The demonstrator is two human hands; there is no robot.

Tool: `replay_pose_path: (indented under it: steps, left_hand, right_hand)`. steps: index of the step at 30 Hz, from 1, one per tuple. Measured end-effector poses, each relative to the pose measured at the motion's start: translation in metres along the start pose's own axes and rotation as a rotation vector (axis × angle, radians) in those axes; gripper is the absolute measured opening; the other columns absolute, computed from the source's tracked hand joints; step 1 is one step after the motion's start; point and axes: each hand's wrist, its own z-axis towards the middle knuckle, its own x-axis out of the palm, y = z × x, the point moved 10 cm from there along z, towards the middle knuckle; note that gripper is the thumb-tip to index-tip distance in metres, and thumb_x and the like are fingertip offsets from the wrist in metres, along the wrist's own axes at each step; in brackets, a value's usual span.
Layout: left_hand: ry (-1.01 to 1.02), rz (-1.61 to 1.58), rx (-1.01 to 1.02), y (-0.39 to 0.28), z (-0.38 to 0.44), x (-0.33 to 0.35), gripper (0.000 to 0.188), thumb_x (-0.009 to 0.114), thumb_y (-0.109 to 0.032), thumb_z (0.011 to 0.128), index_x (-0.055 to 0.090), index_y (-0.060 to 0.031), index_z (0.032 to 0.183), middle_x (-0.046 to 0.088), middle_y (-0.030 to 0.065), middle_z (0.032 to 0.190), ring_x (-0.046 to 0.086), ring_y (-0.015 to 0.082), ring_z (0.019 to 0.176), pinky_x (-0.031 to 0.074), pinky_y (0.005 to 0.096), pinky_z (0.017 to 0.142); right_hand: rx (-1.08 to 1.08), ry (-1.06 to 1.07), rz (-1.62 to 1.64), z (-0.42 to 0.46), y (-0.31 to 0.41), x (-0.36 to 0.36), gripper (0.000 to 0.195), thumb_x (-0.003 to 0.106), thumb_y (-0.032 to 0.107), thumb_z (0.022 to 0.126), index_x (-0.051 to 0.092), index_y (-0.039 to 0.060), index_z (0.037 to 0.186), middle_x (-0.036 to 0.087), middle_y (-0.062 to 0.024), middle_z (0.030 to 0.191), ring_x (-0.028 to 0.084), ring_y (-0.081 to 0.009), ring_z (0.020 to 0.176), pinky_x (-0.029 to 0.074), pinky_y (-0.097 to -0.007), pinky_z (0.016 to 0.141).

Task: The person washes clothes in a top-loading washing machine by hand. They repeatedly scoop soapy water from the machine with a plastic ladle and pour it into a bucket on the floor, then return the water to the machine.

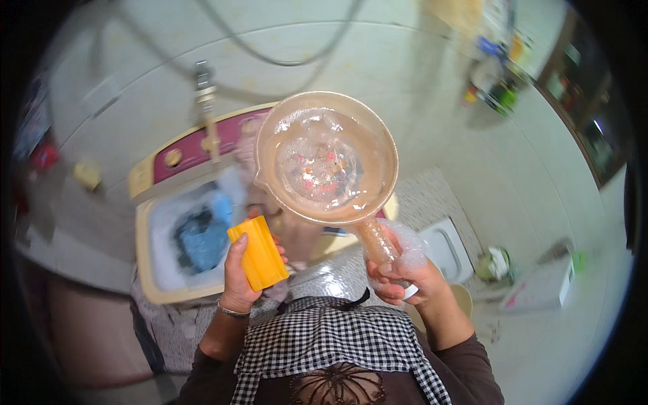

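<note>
My left hand point(243, 271) grips a yellow bar of laundry soap point(258, 253), thumb on its face. In my right hand point(405, 278) is the handle of a beige plastic water dipper point(326, 157), with suds over the handle and fingers. Clear water lies in the dipper's round bowl, and a coloured pattern shows at its bottom. To the left, below the soap's level of height, a washing machine tub point(144, 253) holds foamy water and blue cloth point(205, 243). Pinkish cloth point(293, 233) lies beside the tub, partly hidden by the dipper.
A tap point(207, 106) stands over the machine's maroon control panel point(187, 152). A grey hose point(283, 63) hangs along the tiled wall. A white squat toilet point(448, 248) is set in the floor at right, near a bin with a liner point(493, 263). A counter point(76, 258) runs along the left.
</note>
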Motion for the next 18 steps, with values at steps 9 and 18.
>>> replay_pose_path:
  steps: [9,18]
  left_hand:
    - [0.348,0.049,-0.484,0.181,0.049,0.163,0.065,0.05,-0.038,0.092,0.027,-0.0123,0.147,0.059,0.016,0.101,0.063,0.0259,0.085,0.056,0.0422,0.075]
    - [0.453,0.279,-0.8,0.319,0.064,0.217,0.067,0.05,-0.039,0.091,0.026,-0.0141,0.149,0.058,0.015,0.099,0.06,0.0246,0.083,0.054,0.0408,0.075]
  right_hand:
    - [-0.37,-0.501,0.188,-0.173,0.014,-0.163,0.076,0.063,0.005,0.079,0.024,0.0072,0.144,0.053,-0.0069,0.075,0.048,-0.0115,0.046,0.041,-0.0255,0.039]
    - [-0.553,-1.048,0.505,-0.283,-0.132,-0.342,0.031,0.062,0.01,0.081,0.049,0.0025,0.108,0.049,-0.0039,0.064,0.047,-0.0133,0.046,0.038,-0.0263,0.041]
